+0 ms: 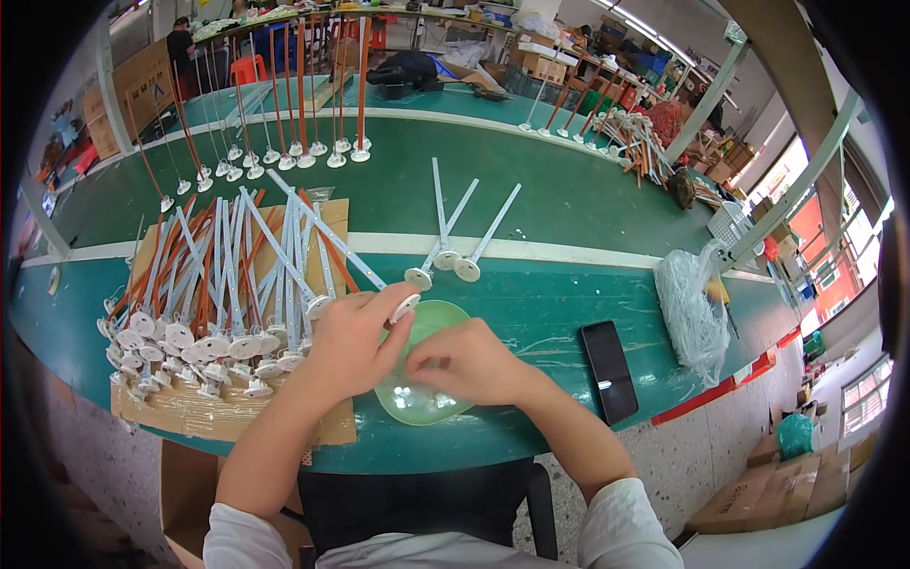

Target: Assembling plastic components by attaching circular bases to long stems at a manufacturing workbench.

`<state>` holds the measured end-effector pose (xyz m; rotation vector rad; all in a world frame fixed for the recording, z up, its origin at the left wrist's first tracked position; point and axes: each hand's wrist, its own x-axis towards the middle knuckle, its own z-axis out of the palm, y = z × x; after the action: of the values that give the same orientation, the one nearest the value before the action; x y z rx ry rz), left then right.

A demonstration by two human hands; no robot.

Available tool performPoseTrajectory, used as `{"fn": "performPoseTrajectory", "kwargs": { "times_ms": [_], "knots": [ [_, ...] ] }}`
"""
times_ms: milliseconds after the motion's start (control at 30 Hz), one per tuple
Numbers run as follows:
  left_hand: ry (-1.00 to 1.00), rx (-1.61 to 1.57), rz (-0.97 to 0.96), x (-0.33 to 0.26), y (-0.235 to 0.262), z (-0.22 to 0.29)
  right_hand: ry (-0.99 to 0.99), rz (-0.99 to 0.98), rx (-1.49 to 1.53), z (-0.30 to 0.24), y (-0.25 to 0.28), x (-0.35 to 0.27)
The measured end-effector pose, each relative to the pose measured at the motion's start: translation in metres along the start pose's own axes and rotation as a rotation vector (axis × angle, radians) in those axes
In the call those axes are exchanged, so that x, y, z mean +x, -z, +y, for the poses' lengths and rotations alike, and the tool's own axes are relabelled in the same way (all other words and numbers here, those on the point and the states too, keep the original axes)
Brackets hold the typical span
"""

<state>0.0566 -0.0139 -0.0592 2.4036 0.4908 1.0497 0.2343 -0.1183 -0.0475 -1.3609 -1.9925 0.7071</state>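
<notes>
My L hand [353,341] pinches white-based strip [327,230]; loose grip cld drop it. R hand [474,365] curls over bowl [433,318], can't tell if fingertips meet; a bump cld tip it.

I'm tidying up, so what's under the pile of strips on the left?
Brown cardboard on the green table sticks out from under the pile; anything else beneath is covered.

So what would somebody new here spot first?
Probably the heap of pale and brown strips with round white ends, on brown cardboard at left. In the middle, the left hand holds a long pale strip by its white disc; the right hand is at a round green bowl.
</notes>
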Motion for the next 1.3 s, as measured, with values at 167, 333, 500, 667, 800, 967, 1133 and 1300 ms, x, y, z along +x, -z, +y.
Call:
{"fn": "performPoseTrajectory", "kwargs": {
  "times_ms": [167,333,500,667,800,967,1133,1300],
  "knots": [
    [-0.013,-0.126,0.029,0.004,-0.003,0.0,-0.002,0.225,0.202,-0.001,0.004,-0.003],
    [-0.022,-0.318,0.028,0.003,0.0,0.004,-0.219,0.564,0.84,0.001,0.005,-0.001],
    [0.019,-0.344,-0.039,0.002,0.002,0.009,-0.085,0.661,0.819,0.002,-0.004,0.001],
    [-0.068,-0.345,-0.054,-0.003,-0.007,0.008,0.035,0.749,0.572,-0.004,-0.018,0.0],
    [-0.156,-0.33,0.06,-0.003,-0.015,0.008,0.084,0.783,0.521,-0.009,-0.025,-0.003],
    [-0.171,-0.276,0.054,-0.002,-0.014,0.009,0.109,0.759,0.52,-0.009,-0.027,-0.003],
    [-0.172,-0.267,0.059,-0.004,-0.013,0.011,0.09,0.814,0.509,-0.007,-0.027,-0.003],
    [-0.139,-0.262,0.046,-0.003,-0.014,0.011,0.102,0.776,0.539,-0.004,-0.026,-0.004]
  ]
}}
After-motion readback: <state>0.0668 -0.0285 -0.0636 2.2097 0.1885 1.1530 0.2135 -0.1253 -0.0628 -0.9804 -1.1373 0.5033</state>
